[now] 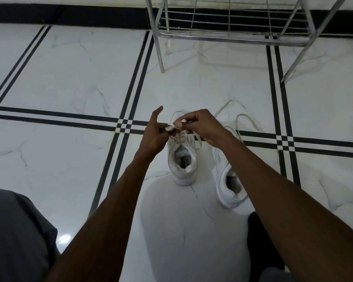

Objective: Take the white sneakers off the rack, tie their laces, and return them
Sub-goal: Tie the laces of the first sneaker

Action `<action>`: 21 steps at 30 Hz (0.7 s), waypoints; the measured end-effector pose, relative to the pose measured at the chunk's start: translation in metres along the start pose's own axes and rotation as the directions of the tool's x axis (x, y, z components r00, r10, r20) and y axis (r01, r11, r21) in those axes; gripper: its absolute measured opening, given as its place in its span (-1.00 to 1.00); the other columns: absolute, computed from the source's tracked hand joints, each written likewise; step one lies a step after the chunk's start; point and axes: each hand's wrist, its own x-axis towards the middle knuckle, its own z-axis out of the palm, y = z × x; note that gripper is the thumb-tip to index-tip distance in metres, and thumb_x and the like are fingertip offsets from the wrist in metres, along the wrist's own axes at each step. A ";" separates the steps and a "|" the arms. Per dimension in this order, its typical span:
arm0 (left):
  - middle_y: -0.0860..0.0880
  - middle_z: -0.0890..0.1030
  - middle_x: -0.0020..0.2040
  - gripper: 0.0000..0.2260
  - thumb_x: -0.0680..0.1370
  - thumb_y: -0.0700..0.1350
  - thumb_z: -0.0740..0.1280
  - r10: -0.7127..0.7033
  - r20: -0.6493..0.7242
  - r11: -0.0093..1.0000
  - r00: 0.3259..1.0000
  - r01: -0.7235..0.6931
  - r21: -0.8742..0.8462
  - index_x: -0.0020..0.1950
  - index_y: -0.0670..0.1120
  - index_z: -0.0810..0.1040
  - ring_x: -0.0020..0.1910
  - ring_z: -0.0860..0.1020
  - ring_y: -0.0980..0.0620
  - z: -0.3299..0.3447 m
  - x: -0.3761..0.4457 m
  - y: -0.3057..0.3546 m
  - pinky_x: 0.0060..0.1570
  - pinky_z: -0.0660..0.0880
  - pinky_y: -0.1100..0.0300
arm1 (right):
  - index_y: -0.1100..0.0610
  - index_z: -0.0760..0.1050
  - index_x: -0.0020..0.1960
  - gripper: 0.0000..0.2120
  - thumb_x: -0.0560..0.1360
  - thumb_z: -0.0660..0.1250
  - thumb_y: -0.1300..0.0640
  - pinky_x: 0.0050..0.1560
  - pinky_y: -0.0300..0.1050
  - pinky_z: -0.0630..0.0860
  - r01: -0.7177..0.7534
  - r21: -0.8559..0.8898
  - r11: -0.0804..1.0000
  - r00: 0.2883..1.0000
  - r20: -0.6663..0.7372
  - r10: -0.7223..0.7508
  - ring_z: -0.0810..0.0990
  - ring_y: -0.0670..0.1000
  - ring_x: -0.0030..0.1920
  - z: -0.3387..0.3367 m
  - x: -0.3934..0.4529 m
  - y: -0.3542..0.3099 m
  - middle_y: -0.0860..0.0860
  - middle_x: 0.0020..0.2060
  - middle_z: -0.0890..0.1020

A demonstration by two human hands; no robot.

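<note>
Now tying left sneaker: left hand and right hand each pinch lace; next, pull knot snug.

white marble floor with black stripes.

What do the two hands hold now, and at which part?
Both hands, left hand and right hand, pinch the laces of the left sneaker, just above its tongue. The sneaker itself is not held.
</note>
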 end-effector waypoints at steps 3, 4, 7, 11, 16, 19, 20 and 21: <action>-0.13 0.76 0.01 -0.46 0.56 -0.22 0.41 -0.014 -0.026 0.999 1.000 0.015 0.035 0.52 -0.07 0.35 0.03 0.72 -0.06 0.003 -0.001 0.000 0.19 0.62 -0.07 | 0.10 0.76 -0.04 -0.84 0.38 0.59 0.16 -0.24 -0.33 0.49 0.051 -0.395 0.917 0.999 0.002 -0.054 0.63 -0.16 -0.28 -0.008 0.004 -0.004 0.00 -0.22 0.73; -0.12 0.76 0.01 -0.51 0.57 -0.25 0.40 -0.008 -0.033 0.999 0.999 0.009 0.033 0.48 -0.08 0.40 0.01 0.72 -0.03 0.005 -0.002 0.002 0.17 0.62 -0.05 | 0.08 0.77 -0.06 -0.84 0.36 0.60 0.15 -0.26 -0.35 0.45 0.066 -0.489 0.870 0.997 0.008 -0.071 0.59 -0.18 -0.30 -0.009 0.006 -0.005 -0.02 -0.23 0.72; -0.12 0.77 0.00 -0.58 0.59 -0.25 0.42 0.017 -0.042 0.999 0.999 -0.015 0.028 0.43 -0.12 0.47 -0.04 0.74 -0.01 0.007 -0.005 0.008 0.13 0.64 0.01 | 0.09 0.77 -0.13 -0.87 0.33 0.62 0.16 -0.25 -0.27 0.50 0.125 -0.599 0.791 0.987 -0.009 -0.163 0.60 -0.10 -0.29 -0.005 0.008 -0.005 0.04 -0.19 0.74; -0.06 0.78 0.03 -0.55 0.60 -0.21 0.41 0.021 -0.030 0.999 0.999 -0.020 0.030 0.48 -0.05 0.46 0.00 0.74 0.04 0.006 -0.008 0.008 0.15 0.63 0.09 | 0.03 0.73 -0.21 -0.96 0.36 0.53 0.15 -0.23 -0.12 0.62 0.121 -0.666 0.736 0.947 -0.144 -0.286 0.66 -0.04 -0.25 0.008 0.005 0.002 -0.04 -0.25 0.73; -0.05 0.73 0.19 -0.48 0.59 -0.36 0.29 -0.024 0.032 0.997 0.999 0.026 -0.077 0.53 -0.03 0.44 0.11 0.72 0.06 0.003 -0.008 0.014 -0.02 0.59 0.37 | 0.10 0.73 -0.20 -0.91 0.34 0.49 0.25 -0.15 -0.15 0.64 0.152 -0.519 0.841 0.919 -0.238 -0.313 0.69 -0.08 -0.23 0.014 0.006 0.003 -0.03 -0.25 0.75; -0.04 0.73 0.17 -0.55 0.64 -0.24 0.35 -0.047 0.058 0.997 0.997 0.050 -0.057 0.52 0.00 0.46 0.03 0.73 0.05 0.000 -0.006 0.015 -0.12 0.57 0.42 | 0.15 0.73 -0.18 -0.93 0.35 0.51 0.28 -0.12 -0.25 0.64 0.166 -0.392 0.905 0.921 -0.266 -0.285 0.72 -0.10 -0.21 0.014 0.004 0.003 -0.01 -0.25 0.76; -0.03 0.73 0.15 -0.58 0.64 -0.18 0.38 -0.036 0.064 0.999 0.997 0.039 -0.034 0.50 0.00 0.48 0.00 0.73 0.07 -0.001 -0.005 0.015 -0.08 0.58 0.38 | 0.16 0.73 -0.17 -0.93 0.36 0.52 0.27 -0.14 -0.29 0.62 0.164 -0.359 0.919 0.924 -0.271 -0.270 0.72 -0.11 -0.20 0.014 0.003 0.004 -0.01 -0.24 0.76; -0.04 0.74 0.12 -0.61 0.63 -0.14 0.40 -0.016 0.069 1.000 0.997 0.016 -0.006 0.47 -0.01 0.52 -0.02 0.73 0.06 -0.003 -0.004 0.014 -0.01 0.60 0.31 | 0.15 0.73 -0.16 -0.93 0.36 0.53 0.27 -0.17 -0.34 0.59 0.160 -0.330 0.930 0.926 -0.276 -0.257 0.71 -0.13 -0.21 0.014 0.001 0.004 -0.02 -0.24 0.75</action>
